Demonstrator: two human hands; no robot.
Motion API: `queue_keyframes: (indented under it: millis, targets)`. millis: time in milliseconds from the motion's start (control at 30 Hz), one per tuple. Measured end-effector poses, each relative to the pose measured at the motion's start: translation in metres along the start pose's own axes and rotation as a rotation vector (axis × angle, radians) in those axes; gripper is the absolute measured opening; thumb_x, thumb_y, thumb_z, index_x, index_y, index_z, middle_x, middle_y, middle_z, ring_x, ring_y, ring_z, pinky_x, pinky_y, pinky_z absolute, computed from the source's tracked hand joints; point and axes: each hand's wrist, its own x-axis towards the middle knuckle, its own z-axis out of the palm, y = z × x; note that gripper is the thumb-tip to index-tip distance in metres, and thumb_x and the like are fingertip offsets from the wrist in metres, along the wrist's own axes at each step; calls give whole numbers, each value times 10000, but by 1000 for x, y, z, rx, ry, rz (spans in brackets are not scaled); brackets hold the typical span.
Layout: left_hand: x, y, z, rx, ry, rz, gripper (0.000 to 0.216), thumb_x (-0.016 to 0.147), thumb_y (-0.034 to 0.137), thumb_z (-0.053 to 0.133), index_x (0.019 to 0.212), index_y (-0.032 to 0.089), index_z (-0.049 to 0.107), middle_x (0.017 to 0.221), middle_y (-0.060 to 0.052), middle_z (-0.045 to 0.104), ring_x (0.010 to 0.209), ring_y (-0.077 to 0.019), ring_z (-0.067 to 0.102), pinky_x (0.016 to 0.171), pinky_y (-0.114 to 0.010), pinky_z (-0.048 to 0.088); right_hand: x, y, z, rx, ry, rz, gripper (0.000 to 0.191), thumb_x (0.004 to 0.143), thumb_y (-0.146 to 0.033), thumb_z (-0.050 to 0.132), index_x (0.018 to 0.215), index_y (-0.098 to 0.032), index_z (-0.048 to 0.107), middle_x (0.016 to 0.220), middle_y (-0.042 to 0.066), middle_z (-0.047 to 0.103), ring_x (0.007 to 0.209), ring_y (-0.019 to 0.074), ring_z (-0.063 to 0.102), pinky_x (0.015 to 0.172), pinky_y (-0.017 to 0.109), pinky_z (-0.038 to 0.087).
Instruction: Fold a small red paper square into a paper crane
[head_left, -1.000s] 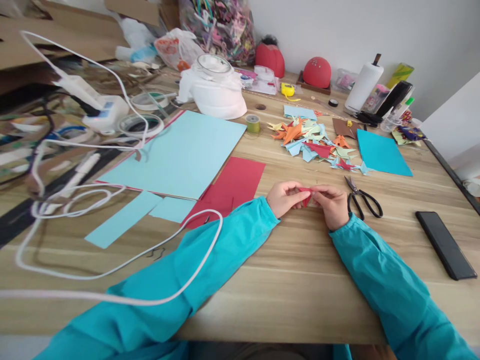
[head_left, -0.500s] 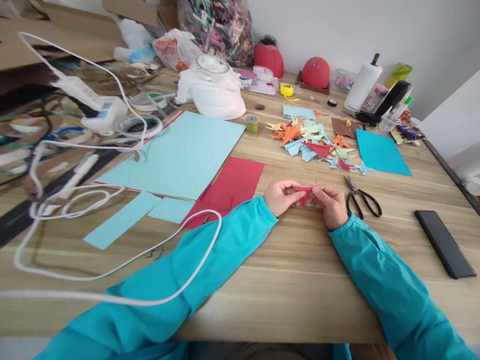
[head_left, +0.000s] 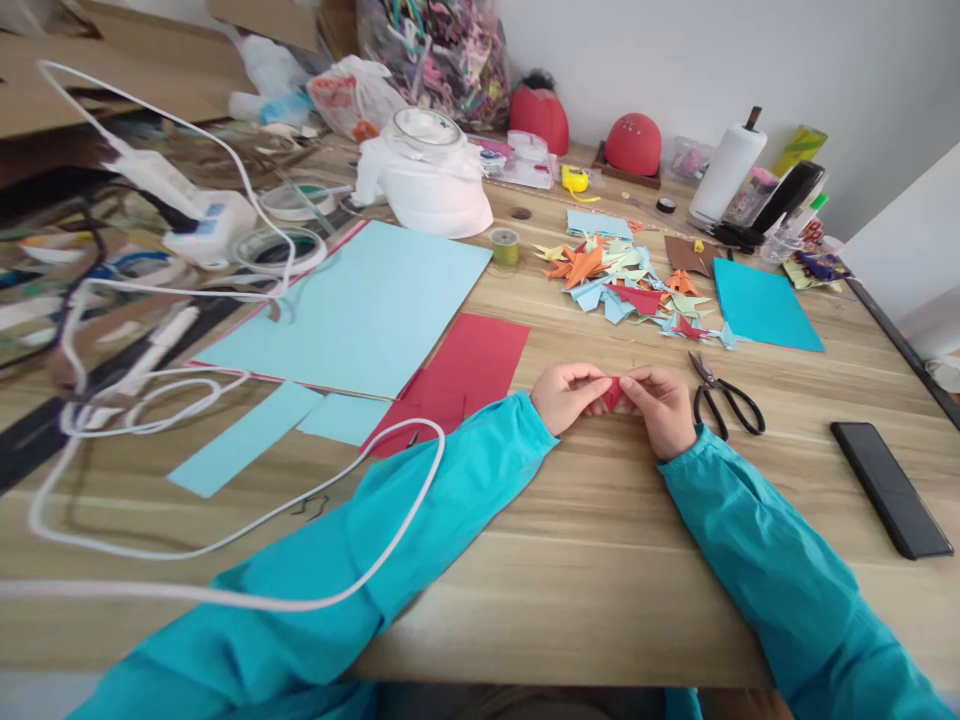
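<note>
A small folded piece of red paper is pinched between both hands above the wooden table. My left hand closes its thumb and fingers on the paper's left side. My right hand grips the right side the same way, with the fingertips of both hands close together. Most of the paper is hidden behind the fingers. Just right of my right hand lie black-handled scissors, their blades apart. Beyond the hands is a pile of folded paper pieces in orange, red, yellow, green and light blue.
On the left, light blue sheets overlap red paper. A white cable loops over the table and across my left sleeve. A phone lies at the right, a turquoise sheet behind it. A thread spool stands mid-table.
My fingers have shifted closer together on the red paper. Less of it shows now, as a narrower shape between the fingertips. Everything else on the table stays put.
</note>
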Motion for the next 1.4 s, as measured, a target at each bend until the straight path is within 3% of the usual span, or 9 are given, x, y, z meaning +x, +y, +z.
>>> queue_keyframes:
  millis: [467, 733, 967, 1233, 1400]
  targets:
    - [0, 3, -7, 202, -113, 134, 194, 736, 259, 597, 621, 126, 678, 527, -19, 615, 489, -97, 556, 496, -202, 438, 2, 1, -2, -10, -48, 20, 223, 667, -366, 715, 638, -163, 625, 491, -26, 579, 459, 78, 492, 461, 215, 373]
    - [-1, 0, -3, 74, -112, 17, 181, 705, 281, 636, 685, 103, 663, 577, -42, 657, 473, -104, 569, 493, -214, 460, 0, 2, -4, -5, -87, 48, 216, 686, -357, 701, 626, -164, 622, 473, -21, 577, 449, 90, 496, 467, 227, 365]
    - [-2, 1, -3, 135, -145, 103, 173, 715, 259, 633, 625, 111, 644, 570, -28, 637, 467, -87, 549, 495, -202, 437, -1, -2, -2, 0, -128, 87, 256, 693, -387, 679, 592, -168, 595, 469, -19, 573, 434, 94, 490, 463, 232, 363]
    - [-1, 3, -5, 145, -250, 65, 236, 791, 312, 549, 798, 115, 679, 745, -59, 687, 526, -93, 586, 465, -192, 382, 1, -1, -4, 37, -91, 103, 304, 752, -394, 617, 563, -164, 558, 436, -33, 507, 393, 73, 410, 415, 218, 279]
    - [-1, 3, -5, 129, -276, 34, 246, 803, 303, 523, 837, 109, 671, 727, -59, 688, 532, -94, 592, 467, -190, 369, 2, 3, -6, 81, -87, 128, 292, 746, -393, 627, 577, -166, 558, 438, -43, 493, 382, 68, 388, 398, 217, 261]
